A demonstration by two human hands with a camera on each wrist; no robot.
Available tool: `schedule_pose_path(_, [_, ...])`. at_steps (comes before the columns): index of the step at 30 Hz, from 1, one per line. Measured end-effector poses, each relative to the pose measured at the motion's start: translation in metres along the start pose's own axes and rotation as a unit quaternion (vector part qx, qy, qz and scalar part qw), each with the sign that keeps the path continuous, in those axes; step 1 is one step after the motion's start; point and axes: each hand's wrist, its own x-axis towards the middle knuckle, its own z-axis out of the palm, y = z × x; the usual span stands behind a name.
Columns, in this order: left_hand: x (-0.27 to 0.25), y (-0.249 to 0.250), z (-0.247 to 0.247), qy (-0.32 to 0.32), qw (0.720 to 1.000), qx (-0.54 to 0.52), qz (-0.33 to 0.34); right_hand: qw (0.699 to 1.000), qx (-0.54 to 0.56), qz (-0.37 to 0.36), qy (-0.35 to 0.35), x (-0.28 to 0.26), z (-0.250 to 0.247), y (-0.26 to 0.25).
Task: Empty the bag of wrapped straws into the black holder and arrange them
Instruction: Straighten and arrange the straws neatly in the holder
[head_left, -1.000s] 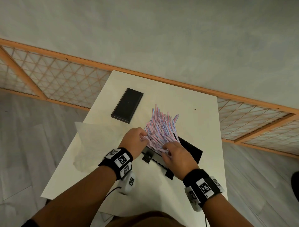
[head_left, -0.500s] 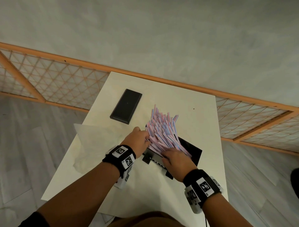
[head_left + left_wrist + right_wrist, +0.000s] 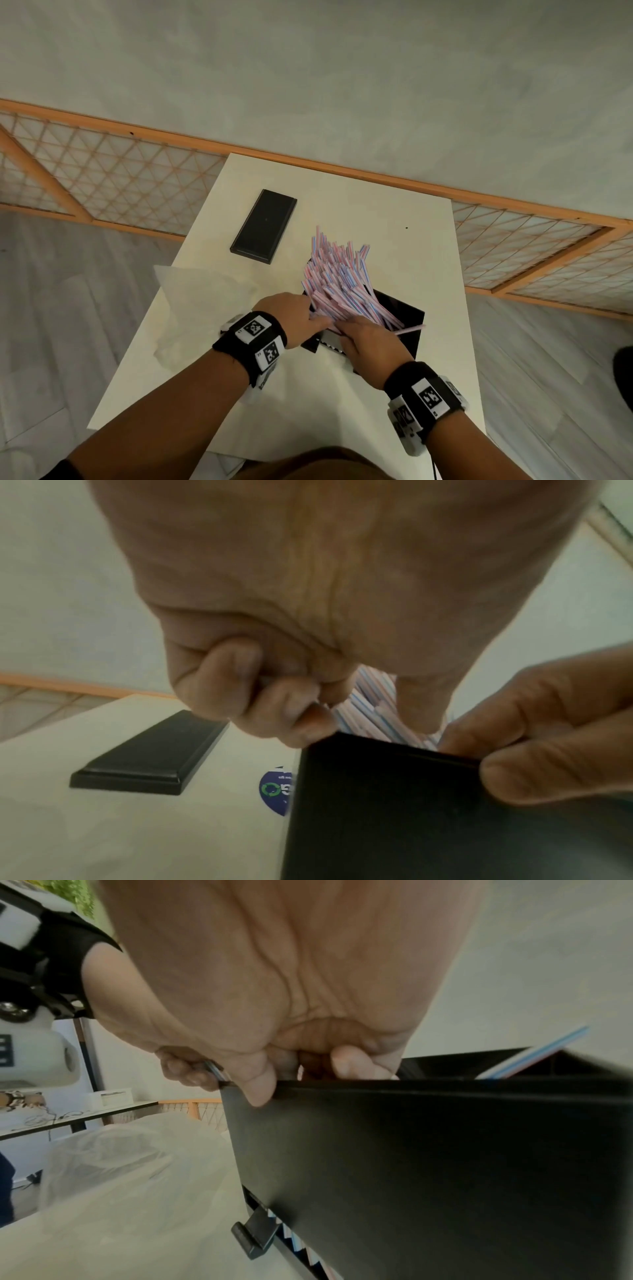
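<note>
1. Cream-white table (image 3: 394,212) fills the centre of the head view; the emptied clear bag (image 3: 198,301) lies at its left edge, a flat black lid (image 3: 263,226) above it.
2. Black holder (image 3: 407,315) sits centre-right, the wrapped straws (image 3: 339,277) fanning up-left out of it, one stray poking right.
3. Left hand (image 3: 291,320) has its fingers curled against the bundle's left side; right hand (image 3: 368,341) curls over the near rim.
4. Emptying looks done; arranging is under way. Next calls for squeezing the fan together and tucking the stray in.

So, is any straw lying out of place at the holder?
Yes. One straw lies almost flat across the black holder, pointing right over its rim, while the main bundle leans away, fanned unevenly.
</note>
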Motion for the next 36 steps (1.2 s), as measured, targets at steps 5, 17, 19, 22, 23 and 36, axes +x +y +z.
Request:
schedule_pose_path(5, [0.000,0.004,0.010,0.058,0.997,0.057,0.020,1.000,-0.020,0.001,-0.015,-0.006,-0.001,-0.006])
schedule_pose_path(17, [0.002,-0.006,0.011,0.079,0.985,-0.138,0.065,0.999,0.037,0.006,0.010,-0.012,-0.010,-0.006])
schedule_pose_path(19, [-0.003,-0.014,0.005,0.110,0.979,-0.160,0.061,0.999,0.045,0.012,0.012,-0.013,-0.012,-0.005])
schedule_pose_path(22, [-0.019,-0.031,-0.012,0.141,0.973,-0.176,0.050,0.999,0.041,0.019,0.009,-0.014,-0.012,-0.001])
schedule_pose_path(23, [-0.025,-0.037,-0.018,0.151,0.972,-0.175,0.046,0.999,0.039,0.021,0.006,-0.014,-0.012,0.000])
schedule_pose_path(36, [-0.125,-0.037,-0.118,0.328,0.925,-0.143,0.130,0.992,0.074,0.004,0.106,-0.022,-0.058,-0.014])
